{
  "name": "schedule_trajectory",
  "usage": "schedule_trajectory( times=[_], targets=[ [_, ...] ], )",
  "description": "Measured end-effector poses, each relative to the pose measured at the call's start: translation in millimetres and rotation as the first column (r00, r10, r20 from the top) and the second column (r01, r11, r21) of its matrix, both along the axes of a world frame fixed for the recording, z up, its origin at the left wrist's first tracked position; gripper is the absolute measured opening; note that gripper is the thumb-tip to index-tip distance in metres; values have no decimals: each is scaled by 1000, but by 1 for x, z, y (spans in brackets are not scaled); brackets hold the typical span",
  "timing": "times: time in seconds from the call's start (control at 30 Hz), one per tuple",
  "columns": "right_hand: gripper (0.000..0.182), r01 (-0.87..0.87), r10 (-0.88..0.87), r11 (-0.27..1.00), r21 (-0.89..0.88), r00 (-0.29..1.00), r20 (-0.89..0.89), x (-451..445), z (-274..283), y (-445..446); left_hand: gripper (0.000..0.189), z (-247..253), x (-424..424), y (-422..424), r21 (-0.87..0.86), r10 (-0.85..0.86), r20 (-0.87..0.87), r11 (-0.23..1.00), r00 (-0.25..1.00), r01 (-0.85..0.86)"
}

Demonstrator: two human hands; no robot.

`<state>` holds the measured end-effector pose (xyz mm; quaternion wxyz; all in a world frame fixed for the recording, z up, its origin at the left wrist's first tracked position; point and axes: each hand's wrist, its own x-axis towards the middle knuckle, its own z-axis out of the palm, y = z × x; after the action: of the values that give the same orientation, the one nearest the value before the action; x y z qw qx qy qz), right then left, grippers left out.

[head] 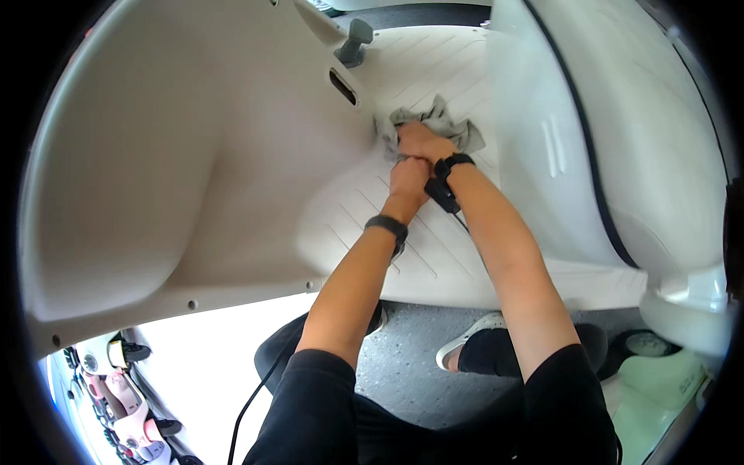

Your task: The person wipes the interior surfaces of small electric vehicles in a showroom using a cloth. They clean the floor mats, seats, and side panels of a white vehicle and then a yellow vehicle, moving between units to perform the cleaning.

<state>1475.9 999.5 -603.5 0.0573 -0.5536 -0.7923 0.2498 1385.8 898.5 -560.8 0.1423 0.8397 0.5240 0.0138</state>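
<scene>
A crumpled grey cloth (pixel 444 123) lies bunched on the ribbed cream footboard (pixel 430 256) of a scooter-like vehicle. My right hand (pixel 423 141) is closed over the cloth, close to where the footboard meets the curved front shield (pixel 232 145). Directly below it, my left hand (pixel 410 177) is curled into a fist, its knuckles against the right hand. Whether the left fingers grip any cloth is hidden. Black bands circle both wrists, and the right one carries a small black box (pixel 443 195) with a cable.
A grey foot pedal (pixel 356 42) rises at the footboard's far end, near a slot (pixel 343 87) in the shield. The glossy white seat base (pixel 529 151) walls the right side. Several small scooters (pixel 125 401) stand at lower left; a pale green vehicle (pixel 657 383) is at lower right.
</scene>
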Motion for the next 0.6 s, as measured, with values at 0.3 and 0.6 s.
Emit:
schedule_trajectory(
  times=[0.3,0.6],
  targets=[
    [26,48,-30,992,114,988,-149,-22,-12,-179,27,4,-37,-146,-76,-82,106,993,991,90],
    [26,539,-498,838,90,821,-280,-22,18,-329,29,3,-44,-250,-99,-223,141,966,965,238]
  ],
)
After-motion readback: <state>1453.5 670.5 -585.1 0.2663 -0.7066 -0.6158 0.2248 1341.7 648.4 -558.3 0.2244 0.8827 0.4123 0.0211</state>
